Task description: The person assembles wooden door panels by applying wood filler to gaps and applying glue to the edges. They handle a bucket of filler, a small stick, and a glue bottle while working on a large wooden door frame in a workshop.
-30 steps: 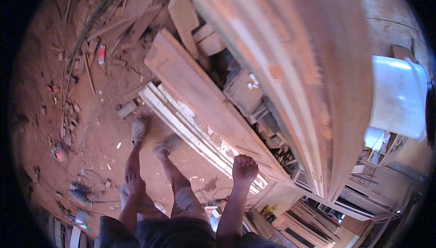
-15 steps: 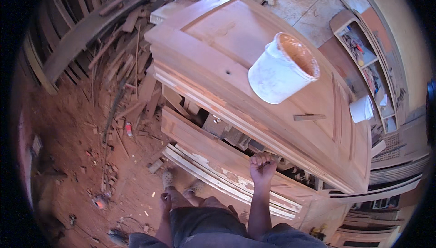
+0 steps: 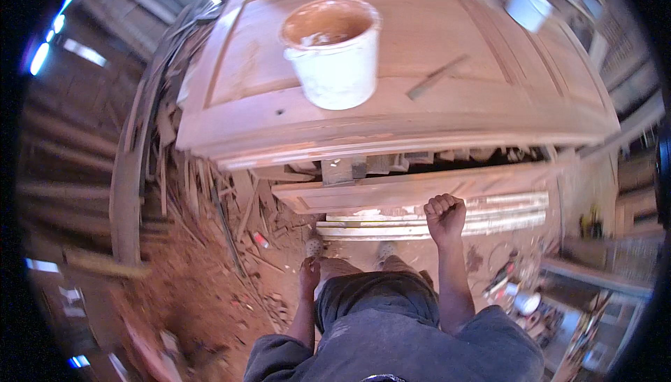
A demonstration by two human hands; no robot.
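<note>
Door [image 3: 419, 29] lay flat ahead, large white bucket [image 3: 335, 78] and thin strip [image 3: 437, 76] on top. Right hand [image 3: 445, 219] fisted, fingers together, in front of lower panel [image 3: 377, 194]; left hand [image 3: 309, 271] near thigh [image 3: 337, 268], grip I couldn't tell. Steady stance, hands clear of bucket, seemed wisest.

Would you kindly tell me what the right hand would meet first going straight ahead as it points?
In the picture, the right hand would first meet the lower panel; depth is unclear, so it may reach the front edge of the upper panel.
</note>
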